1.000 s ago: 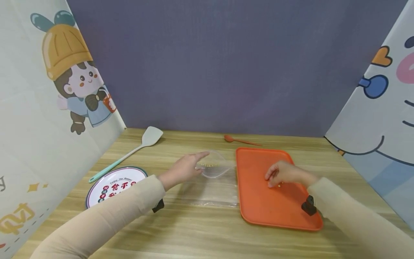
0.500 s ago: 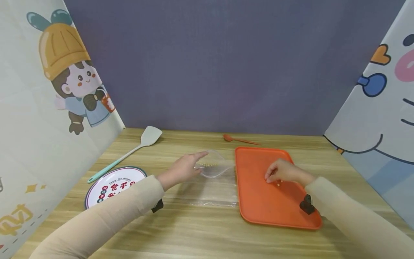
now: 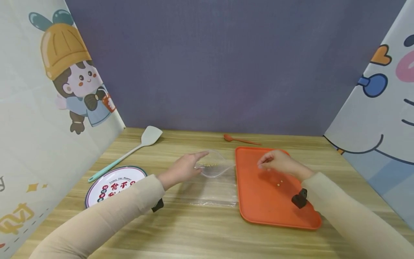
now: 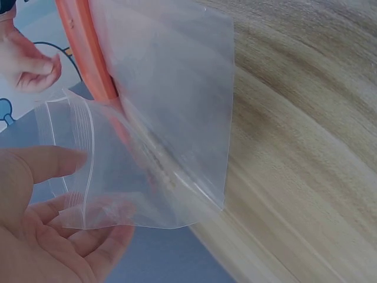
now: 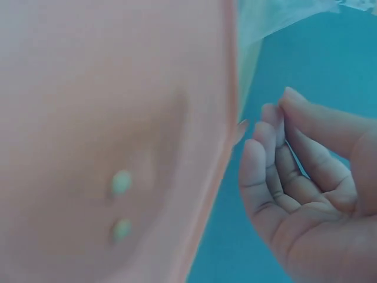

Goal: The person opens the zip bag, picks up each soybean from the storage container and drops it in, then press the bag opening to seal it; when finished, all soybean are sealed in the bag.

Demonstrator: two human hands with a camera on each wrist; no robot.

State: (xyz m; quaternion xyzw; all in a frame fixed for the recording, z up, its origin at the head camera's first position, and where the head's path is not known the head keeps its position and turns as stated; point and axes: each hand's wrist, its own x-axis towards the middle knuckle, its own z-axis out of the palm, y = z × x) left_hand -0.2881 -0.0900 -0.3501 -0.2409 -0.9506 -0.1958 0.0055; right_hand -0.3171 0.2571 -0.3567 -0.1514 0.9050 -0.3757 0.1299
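My left hand (image 3: 182, 168) holds a clear zip-lock bag (image 3: 210, 192) at its zip end, thumb and fingers spread. The bag's mouth gapes, and several small yellow soybeans (image 3: 208, 164) show inside. In the left wrist view, the thumb lies at the ribbed zip of the bag (image 4: 159, 94), with other fingers behind the film. Above the orange tray (image 3: 258, 205), my right hand (image 3: 279, 163) has thumb and index fingertips pinched together. A pale speck shows there, seemingly a soybean, mostly hidden by the fingertips. Two loose soybeans (image 5: 121, 181) lie on the tray.
A white plate with red lettering (image 3: 113, 183) sits at the left, partly behind my left sleeve. Beyond it lies a spatula with a mint handle (image 3: 129, 153). A small orange-red spoon (image 3: 240, 140) rests behind the tray. Printed side panels and a dark back wall enclose the table.
My right hand has risen off the tray and moved left toward the bag, fingertips still pinched. The two soybeans behind it now show plainly. My left hand and the bag have stayed put.
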